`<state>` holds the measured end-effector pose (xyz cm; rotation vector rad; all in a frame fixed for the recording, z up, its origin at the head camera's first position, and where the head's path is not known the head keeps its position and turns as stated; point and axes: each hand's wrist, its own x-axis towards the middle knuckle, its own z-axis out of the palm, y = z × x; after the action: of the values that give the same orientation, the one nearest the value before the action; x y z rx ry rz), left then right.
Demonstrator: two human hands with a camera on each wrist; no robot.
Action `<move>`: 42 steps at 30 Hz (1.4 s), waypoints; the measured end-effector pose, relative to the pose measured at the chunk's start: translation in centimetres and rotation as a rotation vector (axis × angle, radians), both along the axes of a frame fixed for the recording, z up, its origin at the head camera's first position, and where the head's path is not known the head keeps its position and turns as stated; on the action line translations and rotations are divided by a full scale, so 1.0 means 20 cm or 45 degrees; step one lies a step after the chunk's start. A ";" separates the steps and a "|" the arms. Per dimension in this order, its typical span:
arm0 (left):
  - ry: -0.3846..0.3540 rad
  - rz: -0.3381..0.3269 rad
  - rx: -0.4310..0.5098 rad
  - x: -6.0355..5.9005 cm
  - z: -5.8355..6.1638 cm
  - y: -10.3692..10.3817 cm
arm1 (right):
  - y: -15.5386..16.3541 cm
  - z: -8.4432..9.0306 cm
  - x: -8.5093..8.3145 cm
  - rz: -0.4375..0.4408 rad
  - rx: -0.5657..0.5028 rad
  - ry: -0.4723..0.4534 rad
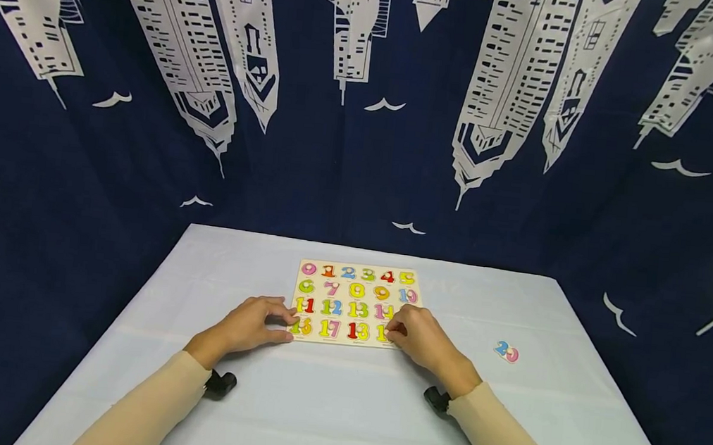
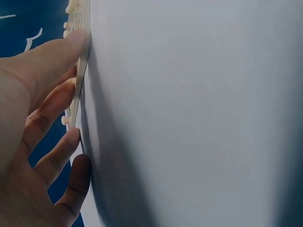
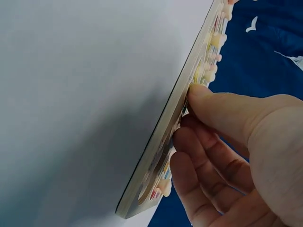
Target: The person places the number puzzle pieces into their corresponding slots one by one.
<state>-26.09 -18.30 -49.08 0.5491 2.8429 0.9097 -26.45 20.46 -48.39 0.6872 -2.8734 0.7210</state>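
Both my forearms reach forward from the near edge, angling inward so my hands sit near each other at about twelve o'clock from me. My left hand (image 1: 250, 328) lies palm down, fingers gently bent and pointing toward three o'clock, thumb out along the far side; in the left wrist view its fingertips (image 2: 71, 137) press against a thin edge. My right hand (image 1: 420, 338) mirrors it, palm down, knuckles raised, fingers curled and pointing toward nine o'clock; in the right wrist view the thumb (image 3: 222, 106) lies extended above the bent fingers. Both arms wear tan sleeves to the wrists, each with a small black wrist mount beneath it.
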 end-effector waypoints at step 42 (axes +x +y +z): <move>-0.004 -0.006 0.018 0.00 -0.01 -0.01 | 1.01 -0.02 0.23 -0.473 -0.008 -0.062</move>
<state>-26.16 -18.50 -49.32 0.5550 2.8336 0.9301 -21.94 40.60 -48.73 0.1252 -2.9146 0.6971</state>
